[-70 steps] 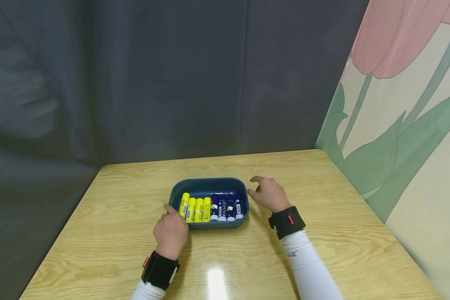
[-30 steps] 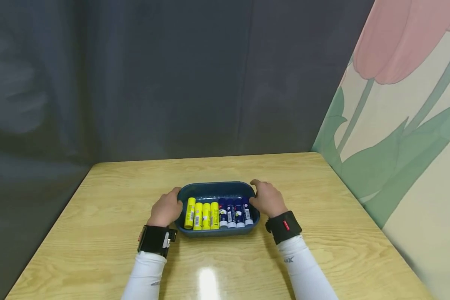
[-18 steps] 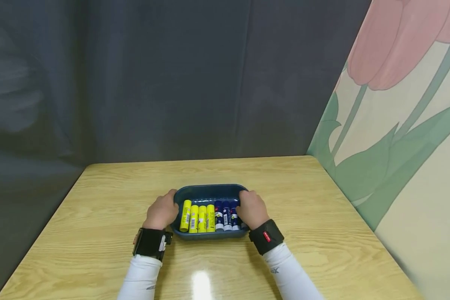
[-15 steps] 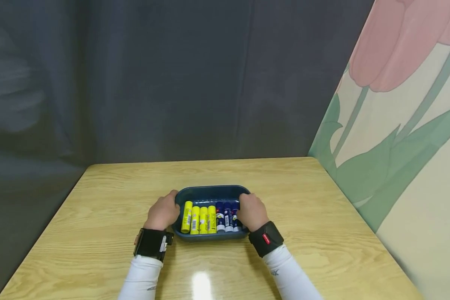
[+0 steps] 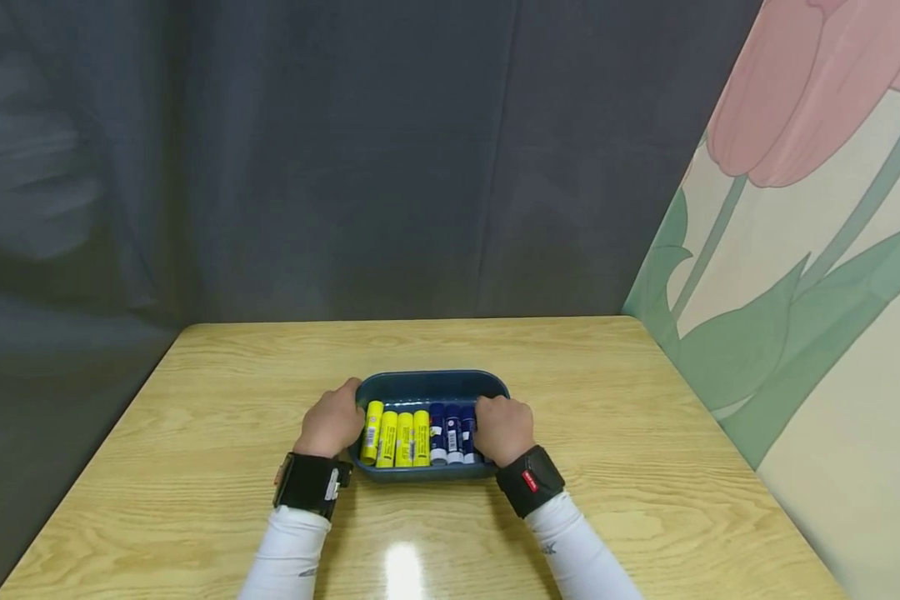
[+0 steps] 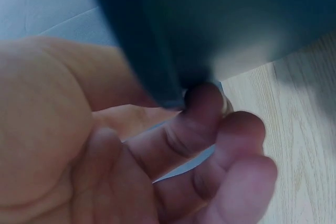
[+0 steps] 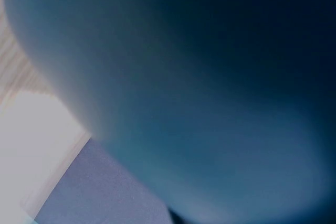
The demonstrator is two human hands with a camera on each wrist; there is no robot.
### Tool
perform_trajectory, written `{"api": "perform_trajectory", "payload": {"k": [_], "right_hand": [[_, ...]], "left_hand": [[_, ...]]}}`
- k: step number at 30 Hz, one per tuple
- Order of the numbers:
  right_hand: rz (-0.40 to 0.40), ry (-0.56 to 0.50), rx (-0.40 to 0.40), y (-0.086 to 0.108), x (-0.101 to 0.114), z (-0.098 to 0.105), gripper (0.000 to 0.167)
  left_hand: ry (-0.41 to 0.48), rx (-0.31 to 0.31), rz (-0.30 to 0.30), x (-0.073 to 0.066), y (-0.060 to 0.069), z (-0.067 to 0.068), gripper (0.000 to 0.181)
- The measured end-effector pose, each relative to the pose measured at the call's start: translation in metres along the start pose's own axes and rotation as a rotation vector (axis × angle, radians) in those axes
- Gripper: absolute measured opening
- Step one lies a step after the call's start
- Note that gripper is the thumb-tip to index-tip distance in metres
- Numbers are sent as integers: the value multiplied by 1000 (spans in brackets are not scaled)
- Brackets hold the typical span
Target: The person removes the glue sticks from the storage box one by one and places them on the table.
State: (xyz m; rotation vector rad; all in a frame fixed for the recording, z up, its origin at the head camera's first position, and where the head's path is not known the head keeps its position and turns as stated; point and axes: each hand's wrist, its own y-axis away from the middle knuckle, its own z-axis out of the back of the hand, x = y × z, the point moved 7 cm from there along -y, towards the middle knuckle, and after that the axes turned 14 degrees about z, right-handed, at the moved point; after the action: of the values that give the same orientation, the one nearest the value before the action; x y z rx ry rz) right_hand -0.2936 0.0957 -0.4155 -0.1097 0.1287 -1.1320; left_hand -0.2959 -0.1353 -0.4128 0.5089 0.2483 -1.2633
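Note:
In the head view a dark blue tray [image 5: 420, 383] holds a row of yellow glue sticks [image 5: 387, 437] on its left and blue glue sticks with white ends [image 5: 453, 433] on its right. My left hand [image 5: 330, 422] pinches the tray's left end. The left wrist view shows its thumb and curled fingers meeting at the tray's rim [image 6: 168, 85]. Over the tray's right end lies my right hand [image 5: 505, 429], knuckles up, covering the rightmost stick. Its fingertips are hidden, so what they hold cannot be seen. Only the tray's outer wall [image 7: 131, 87] fills most of the right wrist view.
The tray is at the middle of a light wood table [image 5: 217, 467]. A dark curtain [image 5: 345, 167] hangs behind the table's far edge. To the right stands a wall with painted tulips [image 5: 787, 100].
My left hand has moved from the tray's near-left corner to its left end and taken hold. The right hand has moved left and down, from beside the tray to over its right end.

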Motion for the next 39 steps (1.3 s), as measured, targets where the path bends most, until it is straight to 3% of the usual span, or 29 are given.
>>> {"api": "perform_trajectory", "payload": {"k": [16, 23, 28, 32, 39], "right_hand": [[-37, 14, 138, -2, -3, -10, 12], [-43, -25, 155, -3, -5, -11, 17], [-49, -71, 162, -3, -6, -9, 29], [-50, -116, 154, 0, -9, -9, 39], [-77, -227, 115, 2, -16, -4, 42]], "left_hand": [[31, 5, 12, 0, -3, -4, 51], [26, 13, 20, 1, -3, -5, 51], [28, 19, 24, 1, -1, -4, 51], [26, 25, 20, 1, 0, -5, 50], [33, 35, 2, -2, 0, -5, 50]]}}
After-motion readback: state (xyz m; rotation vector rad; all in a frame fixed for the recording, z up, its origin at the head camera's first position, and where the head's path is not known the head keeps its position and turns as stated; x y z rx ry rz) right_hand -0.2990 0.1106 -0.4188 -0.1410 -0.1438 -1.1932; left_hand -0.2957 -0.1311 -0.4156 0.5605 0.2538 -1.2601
